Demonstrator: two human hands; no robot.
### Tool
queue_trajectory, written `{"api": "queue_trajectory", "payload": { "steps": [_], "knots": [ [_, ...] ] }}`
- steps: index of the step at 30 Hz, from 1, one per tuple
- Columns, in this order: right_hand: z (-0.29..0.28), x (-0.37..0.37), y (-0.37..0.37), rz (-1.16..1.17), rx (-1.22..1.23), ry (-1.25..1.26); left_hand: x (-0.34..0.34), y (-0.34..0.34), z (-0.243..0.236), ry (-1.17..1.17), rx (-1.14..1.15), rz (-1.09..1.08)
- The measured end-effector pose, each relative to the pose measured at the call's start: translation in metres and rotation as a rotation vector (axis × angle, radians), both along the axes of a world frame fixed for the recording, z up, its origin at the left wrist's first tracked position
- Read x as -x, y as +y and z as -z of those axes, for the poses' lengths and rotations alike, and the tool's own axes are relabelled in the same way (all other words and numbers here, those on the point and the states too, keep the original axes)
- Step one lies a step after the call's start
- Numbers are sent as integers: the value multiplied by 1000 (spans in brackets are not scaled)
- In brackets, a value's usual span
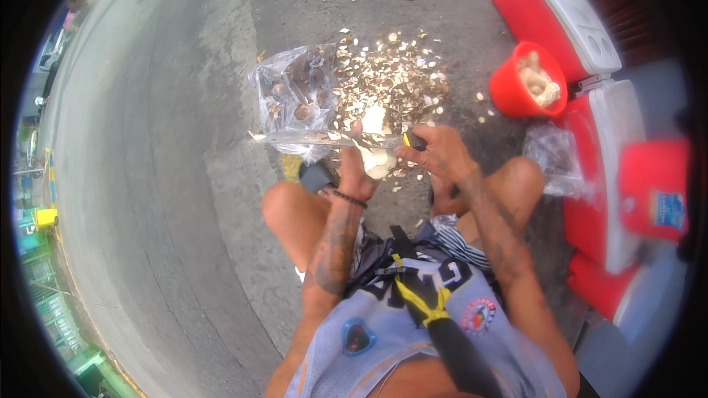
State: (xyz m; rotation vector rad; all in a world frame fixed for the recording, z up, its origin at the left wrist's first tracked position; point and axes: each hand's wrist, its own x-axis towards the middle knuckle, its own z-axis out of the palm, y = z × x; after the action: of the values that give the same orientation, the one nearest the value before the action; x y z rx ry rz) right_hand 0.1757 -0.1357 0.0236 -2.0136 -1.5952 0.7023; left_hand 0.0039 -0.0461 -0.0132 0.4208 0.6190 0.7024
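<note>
My right hand is closed around the black and yellow handle of a long knife. Its broad blade stretches leftward across the front of my left hand, with pale scraps stuck to the metal. In my left hand is a pale, peeled root-like piece; its exact kind I cannot make out. The piece shows above and below the blade, and the blade lies against or just over it. Many cream and brown peelings are scattered on the ground beyond my hands.
Left of the peelings lies a clear plastic bag with brown lumps in it. A red bucket of pale pieces stands at the right, beside red coolers with white lids. Another clear bag rests by my right knee. Grey pavement extends left.
</note>
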Motion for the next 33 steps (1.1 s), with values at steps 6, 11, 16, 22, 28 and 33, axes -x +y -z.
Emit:
{"api": "queue_trajectory", "payload": {
  "steps": [6, 11, 16, 22, 28, 33],
  "knots": [
    [31, -11, -12, 455, 158, -37, 5, 7, 7, -279, 190, 33],
    [30, 4, -19, 422, 40, 177, 0, 12, -3, -177, 114, 6],
    [7, 17, -3, 190, 18, 169, 1, 1, -15, -44, 148, -47],
    [19, 10, -1, 158, -40, 173, 2, 1, -16, -29, 182, -32],
    [65, -3, -5, 583, 147, 186, 0, -4, -29, -51, 72, -10],
    [57, 15, -24, 489, 17, 327, 3, 1, -25, -106, 63, 38]
  ]
}}
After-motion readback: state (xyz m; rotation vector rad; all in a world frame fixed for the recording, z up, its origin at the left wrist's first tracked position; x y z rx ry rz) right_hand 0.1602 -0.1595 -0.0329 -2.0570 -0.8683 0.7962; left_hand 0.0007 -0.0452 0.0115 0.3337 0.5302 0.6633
